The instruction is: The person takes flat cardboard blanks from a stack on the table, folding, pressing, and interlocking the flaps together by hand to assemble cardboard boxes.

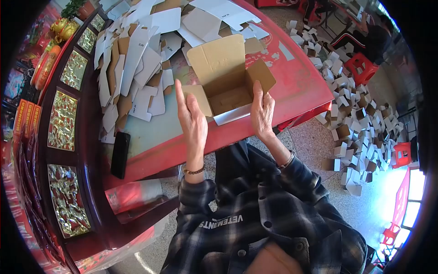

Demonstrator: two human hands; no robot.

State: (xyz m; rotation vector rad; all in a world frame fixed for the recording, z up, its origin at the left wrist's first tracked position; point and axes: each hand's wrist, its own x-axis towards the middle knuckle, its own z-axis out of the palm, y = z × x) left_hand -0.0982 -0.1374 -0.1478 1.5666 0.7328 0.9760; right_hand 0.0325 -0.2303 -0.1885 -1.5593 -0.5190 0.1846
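Note:
Between my hands is a small cardboard box, brown inside and white outside, with its lid raised and its side flaps spread outward. My left hand holds the box's left side, index finger stretched up along the outside and thumb near the left flap. On the other side, my right hand grips the box, thumb on the right flap and fingers behind it. The box's front edge is at the red table's near edge; whether its base touches the table I cannot tell.
Flat white-and-brown carton blanks are heaped on the red table. A black phone lies at its left edge, beside a dark cabinet with gold panels. Many folded boxes cover the floor at right, near a red stool and another person.

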